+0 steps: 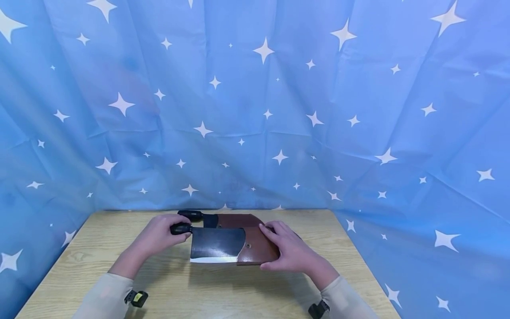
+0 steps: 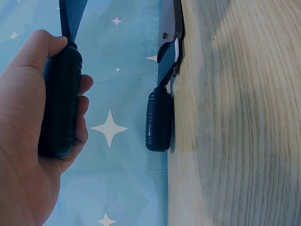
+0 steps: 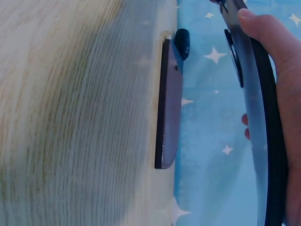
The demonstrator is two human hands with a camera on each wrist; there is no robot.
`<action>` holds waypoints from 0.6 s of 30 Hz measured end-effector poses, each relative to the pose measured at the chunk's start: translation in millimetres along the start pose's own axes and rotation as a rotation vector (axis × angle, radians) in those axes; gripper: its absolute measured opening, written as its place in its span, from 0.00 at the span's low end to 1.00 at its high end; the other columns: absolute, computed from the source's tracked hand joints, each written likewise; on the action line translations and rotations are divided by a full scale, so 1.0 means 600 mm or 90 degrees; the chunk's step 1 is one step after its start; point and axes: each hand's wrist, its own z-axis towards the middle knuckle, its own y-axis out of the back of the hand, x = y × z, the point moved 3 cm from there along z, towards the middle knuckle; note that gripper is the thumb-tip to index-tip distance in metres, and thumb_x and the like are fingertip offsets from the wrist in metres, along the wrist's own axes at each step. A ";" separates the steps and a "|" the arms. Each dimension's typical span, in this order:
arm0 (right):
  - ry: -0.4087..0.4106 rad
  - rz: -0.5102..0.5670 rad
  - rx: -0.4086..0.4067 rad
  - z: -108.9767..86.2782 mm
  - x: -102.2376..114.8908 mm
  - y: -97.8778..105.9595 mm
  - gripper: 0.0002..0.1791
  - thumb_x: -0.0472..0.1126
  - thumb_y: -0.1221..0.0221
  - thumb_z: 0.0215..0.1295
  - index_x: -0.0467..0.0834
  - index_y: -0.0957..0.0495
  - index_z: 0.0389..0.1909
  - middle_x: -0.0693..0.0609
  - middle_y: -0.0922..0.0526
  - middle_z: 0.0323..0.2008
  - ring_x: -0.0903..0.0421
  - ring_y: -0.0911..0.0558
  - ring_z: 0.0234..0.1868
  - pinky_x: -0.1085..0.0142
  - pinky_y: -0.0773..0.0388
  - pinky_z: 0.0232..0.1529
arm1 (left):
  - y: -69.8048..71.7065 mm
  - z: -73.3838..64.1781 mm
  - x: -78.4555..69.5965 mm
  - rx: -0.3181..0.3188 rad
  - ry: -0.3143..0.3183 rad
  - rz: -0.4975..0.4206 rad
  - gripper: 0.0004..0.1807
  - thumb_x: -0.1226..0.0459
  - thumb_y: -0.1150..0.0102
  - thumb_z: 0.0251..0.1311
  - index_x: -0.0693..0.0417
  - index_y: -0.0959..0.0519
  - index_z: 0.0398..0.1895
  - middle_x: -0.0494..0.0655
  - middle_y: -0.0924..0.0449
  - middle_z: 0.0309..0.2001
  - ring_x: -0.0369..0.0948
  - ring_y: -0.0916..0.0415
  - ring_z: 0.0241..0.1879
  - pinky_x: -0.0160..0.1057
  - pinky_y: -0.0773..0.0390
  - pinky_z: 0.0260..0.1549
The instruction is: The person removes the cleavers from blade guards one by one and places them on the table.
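A cleaver with a dark blade (image 1: 217, 243) and bright cutting edge is held level above the table, edge toward me. My left hand (image 1: 161, 232) grips its black ridged handle (image 2: 63, 101), fingers wrapped round it. Over the far end of the blade sits a brown leather sheath (image 1: 258, 251), which my right hand (image 1: 291, 248) grips by its outer end. About half of the blade shows outside the sheath. Behind lies a second cleaver in a brown sheath (image 3: 171, 108), its black handle (image 2: 159, 122) pointing left; the held cleaver partly hides it in the head view.
Both cleavers are over a light wood-grain table (image 1: 223, 297). A blue curtain with white stars (image 1: 255, 110) hangs behind the table's back edge and along its sides. Dark bands with small devices (image 1: 137, 298) are on both wrists.
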 end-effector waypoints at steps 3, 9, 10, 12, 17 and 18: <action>-0.002 -0.003 0.003 -0.001 -0.003 -0.001 0.65 0.71 0.22 0.55 0.46 0.38 0.87 0.50 0.29 0.75 0.50 0.30 0.74 0.49 0.25 0.71 | 0.000 -0.001 0.002 0.001 0.002 -0.004 0.17 0.57 0.19 0.62 0.44 0.09 0.53 0.39 0.10 0.46 0.35 0.18 0.40 0.43 0.16 0.39; 0.012 0.000 -0.001 -0.001 0.000 0.004 0.65 0.69 0.20 0.54 0.43 0.37 0.86 0.47 0.29 0.74 0.48 0.30 0.74 0.47 0.26 0.72 | 0.000 -0.001 0.005 0.001 -0.007 -0.010 0.16 0.57 0.19 0.62 0.43 0.09 0.52 0.39 0.10 0.45 0.33 0.19 0.37 0.40 0.16 0.37; 0.014 -0.002 -0.002 -0.002 0.000 0.004 0.65 0.69 0.20 0.55 0.43 0.37 0.86 0.47 0.29 0.74 0.48 0.30 0.74 0.47 0.26 0.72 | 0.000 -0.001 0.005 0.000 -0.010 -0.010 0.16 0.57 0.19 0.62 0.44 0.09 0.52 0.39 0.10 0.45 0.32 0.19 0.36 0.40 0.17 0.36; 0.013 -0.002 0.000 -0.001 0.000 0.004 0.65 0.69 0.21 0.55 0.43 0.38 0.86 0.48 0.29 0.74 0.48 0.30 0.75 0.48 0.26 0.72 | -0.001 -0.001 0.006 -0.002 -0.013 -0.006 0.16 0.57 0.19 0.62 0.44 0.09 0.52 0.39 0.10 0.45 0.32 0.19 0.36 0.39 0.17 0.36; 0.004 -0.003 0.009 -0.002 -0.002 0.003 0.65 0.74 0.24 0.57 0.45 0.38 0.87 0.49 0.30 0.75 0.49 0.31 0.76 0.48 0.26 0.72 | -0.001 -0.002 0.009 -0.011 -0.023 0.004 0.16 0.57 0.19 0.61 0.44 0.09 0.52 0.39 0.10 0.45 0.32 0.19 0.37 0.41 0.16 0.36; 0.003 -0.004 0.010 -0.003 -0.003 0.002 0.65 0.75 0.25 0.58 0.45 0.39 0.87 0.49 0.30 0.76 0.49 0.31 0.76 0.48 0.26 0.72 | -0.001 -0.002 0.009 -0.012 -0.024 0.007 0.16 0.56 0.19 0.61 0.44 0.09 0.52 0.39 0.10 0.45 0.33 0.19 0.37 0.41 0.16 0.37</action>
